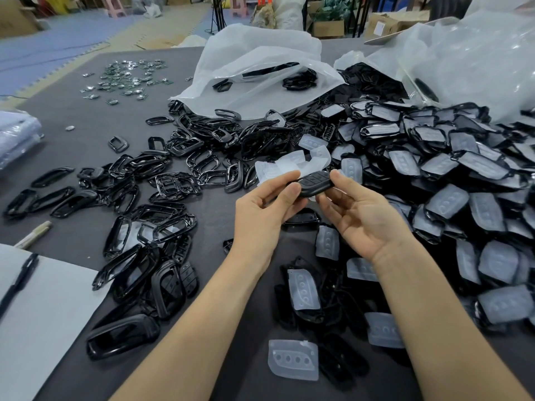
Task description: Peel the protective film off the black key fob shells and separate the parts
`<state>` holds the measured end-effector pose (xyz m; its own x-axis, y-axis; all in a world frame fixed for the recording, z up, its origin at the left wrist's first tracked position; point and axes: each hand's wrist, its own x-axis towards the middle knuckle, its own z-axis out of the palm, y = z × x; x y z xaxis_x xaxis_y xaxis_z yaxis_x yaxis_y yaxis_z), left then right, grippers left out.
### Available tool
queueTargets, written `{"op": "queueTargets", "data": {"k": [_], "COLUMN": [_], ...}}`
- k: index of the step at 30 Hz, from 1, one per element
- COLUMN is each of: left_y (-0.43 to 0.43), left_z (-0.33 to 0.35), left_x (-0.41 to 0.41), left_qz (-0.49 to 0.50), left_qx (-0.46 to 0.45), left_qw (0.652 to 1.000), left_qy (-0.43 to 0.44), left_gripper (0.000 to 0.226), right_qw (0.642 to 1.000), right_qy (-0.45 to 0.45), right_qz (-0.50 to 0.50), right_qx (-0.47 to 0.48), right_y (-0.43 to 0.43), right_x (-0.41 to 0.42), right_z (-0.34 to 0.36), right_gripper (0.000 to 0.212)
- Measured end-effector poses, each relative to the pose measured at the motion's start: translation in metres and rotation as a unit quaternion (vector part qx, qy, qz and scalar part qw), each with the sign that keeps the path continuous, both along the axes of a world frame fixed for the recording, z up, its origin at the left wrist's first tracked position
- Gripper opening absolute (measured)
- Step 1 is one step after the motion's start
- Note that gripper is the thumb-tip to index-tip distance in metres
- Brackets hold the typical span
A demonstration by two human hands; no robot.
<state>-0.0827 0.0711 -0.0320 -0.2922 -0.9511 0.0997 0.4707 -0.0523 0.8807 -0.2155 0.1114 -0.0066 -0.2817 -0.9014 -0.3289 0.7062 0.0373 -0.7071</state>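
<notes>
A black key fob shell (315, 183) with button symbols on its face sits between both hands above the table's middle. My left hand (262, 209) pinches its left end between thumb and fingers. My right hand (359, 212) holds its right end, fingertip on the far edge, palm turned up. Just behind the shell lies a small heap of peeled translucent films (292, 163). A big pile of film-covered shells (451, 175) fills the right side. Separated black frames (162, 180) are spread on the left.
Open plastic bags (260, 73) with more parts stand at the back. Small green circuit boards (127, 79) lie far left. A white sheet with a black pen (17, 282) and a marker (33, 234) are at the near left. Loose films (292, 360) lie near me.
</notes>
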Motion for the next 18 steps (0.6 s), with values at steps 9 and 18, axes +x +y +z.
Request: {"op": "queueTargets", "data": {"k": [9,18], "left_y": [0.0,-0.003], "left_z": [0.001,0.013], "left_x": [0.004,0.021], "left_qz": [-0.014,-0.323], "left_qx": [0.051,0.24], "left_qw": [0.999,0.908], "left_qy": [0.009,0.119], "left_gripper": [0.014,0.052], "right_qw": [0.986,0.971], "right_qy": [0.157,0.124], "right_qz": [0.007,0.05], "right_qx": [-0.056,-0.201], "right_y": [0.002,0.007], "right_x": [0.001,-0.004], "right_z": [0.001,0.008], "right_gripper": [0.01,0.007]}}
